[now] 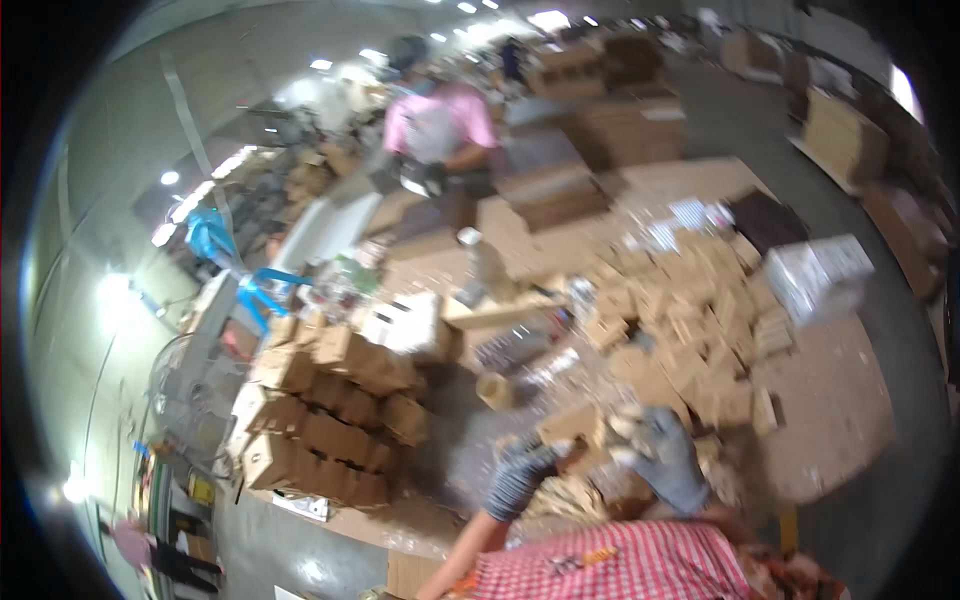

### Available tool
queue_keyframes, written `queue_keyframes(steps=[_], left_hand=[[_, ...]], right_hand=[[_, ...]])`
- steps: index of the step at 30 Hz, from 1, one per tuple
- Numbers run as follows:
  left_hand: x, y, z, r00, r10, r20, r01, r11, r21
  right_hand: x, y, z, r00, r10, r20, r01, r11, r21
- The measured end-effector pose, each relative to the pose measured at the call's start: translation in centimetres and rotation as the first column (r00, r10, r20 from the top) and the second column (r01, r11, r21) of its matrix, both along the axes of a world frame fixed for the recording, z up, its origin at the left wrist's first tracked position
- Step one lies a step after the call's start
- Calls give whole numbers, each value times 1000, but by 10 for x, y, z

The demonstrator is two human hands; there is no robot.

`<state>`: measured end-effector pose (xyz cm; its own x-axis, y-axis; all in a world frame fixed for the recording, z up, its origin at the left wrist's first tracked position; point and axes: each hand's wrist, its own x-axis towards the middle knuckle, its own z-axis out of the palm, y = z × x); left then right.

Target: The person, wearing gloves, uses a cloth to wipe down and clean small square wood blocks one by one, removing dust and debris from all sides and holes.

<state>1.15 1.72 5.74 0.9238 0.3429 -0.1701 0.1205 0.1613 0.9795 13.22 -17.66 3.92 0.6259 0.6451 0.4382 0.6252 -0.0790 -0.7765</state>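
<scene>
My left hand (522,476), in a grey striped knit glove, is closed on the near left edge of a small brown cardboard box (572,426). At the box's right side, my right hand (674,462), also in a grey glove, has its fingers bent inward. Pale shapes show at those fingers, too blurred to tell whether they are glove tips or a held thing. Crumpled tan paper or card (565,497) lies just below the hands. Beyond them, a heap of small flat brown cardboard pieces (690,310) spreads over the worktable (830,400).
Stacked brown boxes (320,440) stand at the left. Near the middle are a tape roll (494,390), a dark see-through bottle (515,345) and an upright clear bottle (484,262). A plastic-wrapped pack (818,275) sits at the right. Across the table works a person in pink (440,125).
</scene>
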Motion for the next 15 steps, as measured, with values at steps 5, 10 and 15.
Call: queue_keyframes(steps=[5, 10, 15], left_hand=[[1, -5, -19, 974, 225, -20, -221, 936, -274], [3, -1, -44, 947, 305, -104, -322, 909, -264], [-6, 10, -75, 976, 120, 181, -189, 880, 436]], right_hand=[[-10, -20, -18, 987, 37, -157, -49, 996, -73], [-25, -7, -8, 970, 148, -191, -135, 988, 79], [-19, 15, -9, 906, 247, 345, -235, 969, -77]])
